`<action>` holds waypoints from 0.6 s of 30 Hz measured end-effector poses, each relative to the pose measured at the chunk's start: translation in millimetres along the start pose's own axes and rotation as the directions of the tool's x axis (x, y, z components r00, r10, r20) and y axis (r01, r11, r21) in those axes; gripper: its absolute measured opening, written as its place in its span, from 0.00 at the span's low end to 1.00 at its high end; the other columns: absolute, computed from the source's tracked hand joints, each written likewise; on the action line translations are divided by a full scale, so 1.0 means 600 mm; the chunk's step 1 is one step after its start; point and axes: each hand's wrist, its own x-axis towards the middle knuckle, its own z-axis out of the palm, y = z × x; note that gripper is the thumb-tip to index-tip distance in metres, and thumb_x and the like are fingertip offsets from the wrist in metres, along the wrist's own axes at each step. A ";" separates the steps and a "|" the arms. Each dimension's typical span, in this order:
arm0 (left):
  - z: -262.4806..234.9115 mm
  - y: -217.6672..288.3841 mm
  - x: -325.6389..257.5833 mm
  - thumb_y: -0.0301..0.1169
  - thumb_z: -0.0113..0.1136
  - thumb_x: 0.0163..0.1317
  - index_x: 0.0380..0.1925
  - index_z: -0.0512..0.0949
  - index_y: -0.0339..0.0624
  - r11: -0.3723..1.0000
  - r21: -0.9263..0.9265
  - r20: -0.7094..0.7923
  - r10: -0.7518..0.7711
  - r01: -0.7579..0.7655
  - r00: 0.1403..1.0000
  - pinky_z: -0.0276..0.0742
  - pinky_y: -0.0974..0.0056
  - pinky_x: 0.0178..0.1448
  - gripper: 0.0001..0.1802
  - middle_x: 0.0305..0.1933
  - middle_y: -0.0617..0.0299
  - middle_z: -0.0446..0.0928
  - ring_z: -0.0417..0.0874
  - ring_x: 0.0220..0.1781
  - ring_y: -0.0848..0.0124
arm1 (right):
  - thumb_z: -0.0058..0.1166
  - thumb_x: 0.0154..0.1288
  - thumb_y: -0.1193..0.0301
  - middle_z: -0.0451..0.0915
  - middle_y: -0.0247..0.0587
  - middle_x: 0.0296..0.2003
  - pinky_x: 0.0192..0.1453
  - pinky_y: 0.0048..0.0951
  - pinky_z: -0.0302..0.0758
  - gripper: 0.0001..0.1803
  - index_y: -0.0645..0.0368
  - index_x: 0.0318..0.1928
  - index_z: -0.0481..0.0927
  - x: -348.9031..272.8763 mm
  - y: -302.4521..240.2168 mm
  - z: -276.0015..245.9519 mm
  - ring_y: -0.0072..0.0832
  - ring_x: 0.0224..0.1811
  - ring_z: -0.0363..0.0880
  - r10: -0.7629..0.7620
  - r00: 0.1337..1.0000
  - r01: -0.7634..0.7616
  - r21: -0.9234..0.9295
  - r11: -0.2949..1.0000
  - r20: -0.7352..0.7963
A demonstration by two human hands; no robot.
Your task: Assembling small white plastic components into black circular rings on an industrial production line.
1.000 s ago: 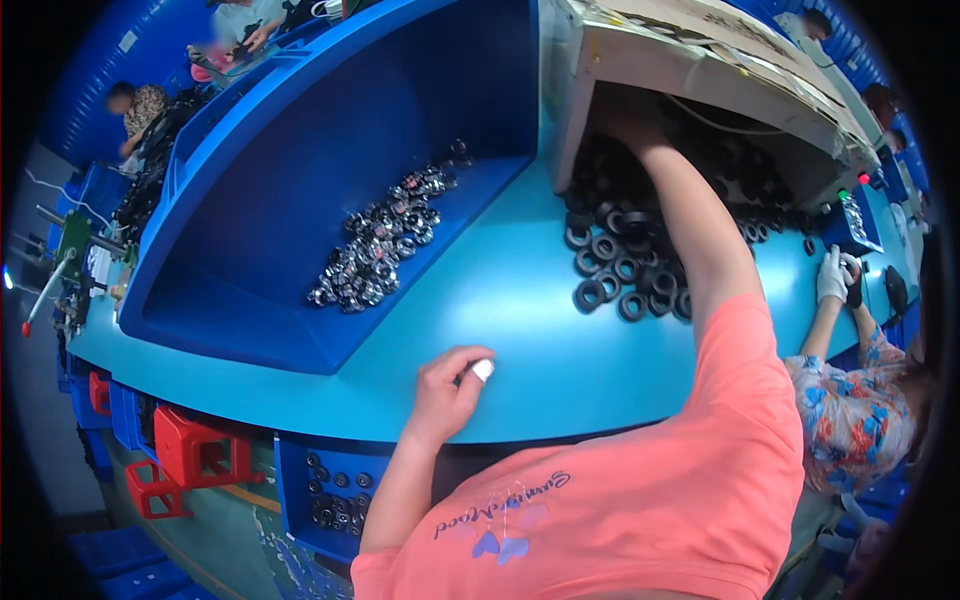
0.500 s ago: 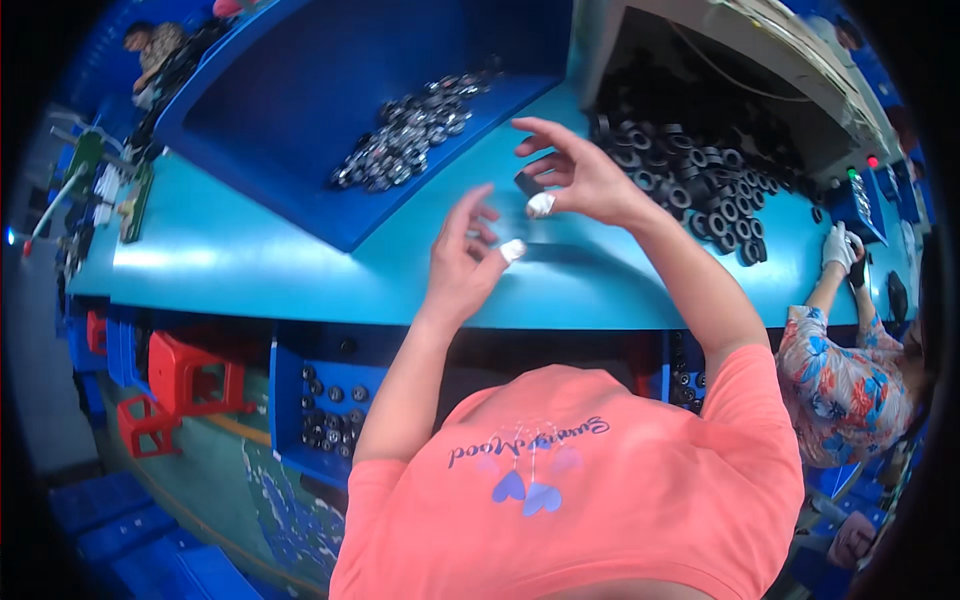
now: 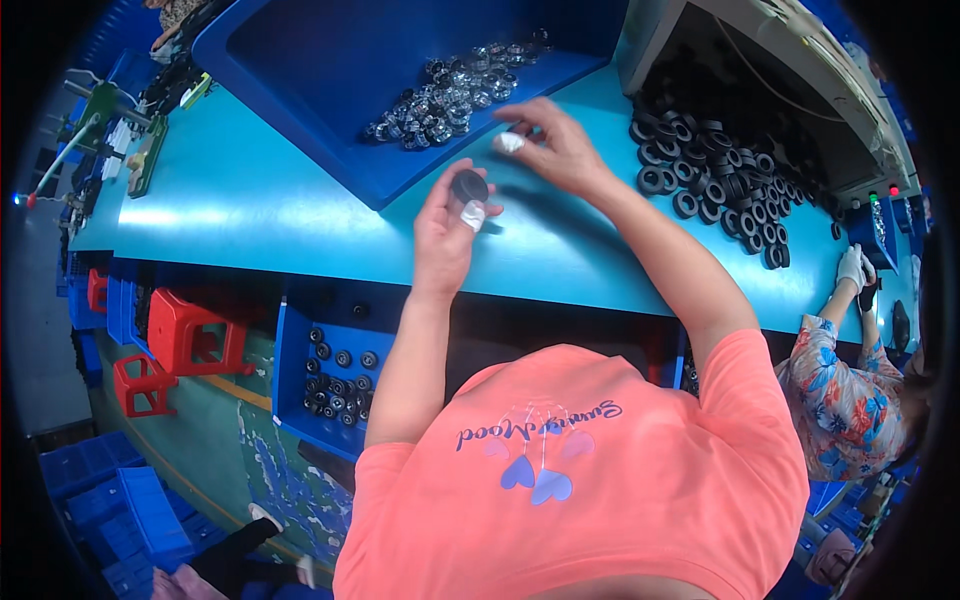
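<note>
**One black ring held up between two stocks of parts**

The left hand [image 3: 443, 228] is raised over the turquoise bench [image 3: 250, 205] with its fingers closed on a small black ring [image 3: 469, 185], pinched at the fingertips so the part stands clear of the palm and open to the other hand. A white cot covers the thumb tip, probably for grip or to keep the part clean.

The right hand [image 3: 553, 148] hovers just to the right and a little farther away, fingers loosely curled and apart, holding nothing that can be made out; its fingertip also wears a white cot. It sits near the front lip of the large blue tray [image 3: 300, 90], whose heap of shiny metal pieces [image 3: 450, 95] lies within easy reach.

A spread of black rings [image 3: 715, 165] lies far right on the bench, at the mouth of a grey machine housing [image 3: 760, 50]. Under the near edge, a blue bin [image 3: 290, 380] holds more dark rings. At the right rim, another person's gloved hand [image 3: 852, 268] works separately.
</note>
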 end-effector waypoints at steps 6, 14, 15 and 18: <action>-0.019 0.015 0.003 0.25 0.61 0.67 0.72 0.63 0.42 0.910 -0.384 0.154 -0.104 0.156 0.983 0.74 0.53 0.70 0.34 0.71 0.46 0.68 0.75 0.68 0.56 | 0.68 0.58 0.65 0.79 0.44 0.50 0.60 0.43 0.75 0.23 0.48 0.55 0.83 0.033 0.099 -0.009 0.47 0.53 0.75 -0.224 0.972 0.163 -0.484 0.860 -0.072; -0.025 0.020 0.000 0.24 0.60 0.66 0.72 0.64 0.43 0.864 -0.474 0.166 -0.104 0.172 0.981 0.73 0.53 0.71 0.34 0.71 0.45 0.68 0.74 0.68 0.54 | 0.59 0.65 0.71 0.83 0.49 0.46 0.57 0.42 0.78 0.17 0.52 0.55 0.82 0.024 0.073 -0.032 0.46 0.51 0.81 -0.127 0.991 0.128 -0.520 0.844 0.037; -0.025 0.021 -0.002 0.24 0.60 0.66 0.71 0.65 0.43 0.865 -0.473 0.156 -0.102 0.165 0.982 0.73 0.53 0.70 0.33 0.70 0.46 0.69 0.75 0.67 0.55 | 0.59 0.65 0.71 0.83 0.49 0.46 0.57 0.43 0.78 0.16 0.51 0.54 0.82 0.015 0.067 -0.054 0.46 0.51 0.82 -0.151 0.989 0.126 -0.520 0.845 -0.005; -0.027 0.021 -0.005 0.24 0.60 0.66 0.71 0.64 0.42 0.850 -0.500 0.158 -0.097 0.164 0.983 0.73 0.53 0.71 0.33 0.70 0.45 0.69 0.75 0.67 0.54 | 0.58 0.65 0.69 0.84 0.49 0.48 0.57 0.44 0.78 0.16 0.50 0.54 0.83 -0.013 0.047 -0.137 0.46 0.52 0.82 -0.056 0.988 -0.029 -0.520 0.854 -0.147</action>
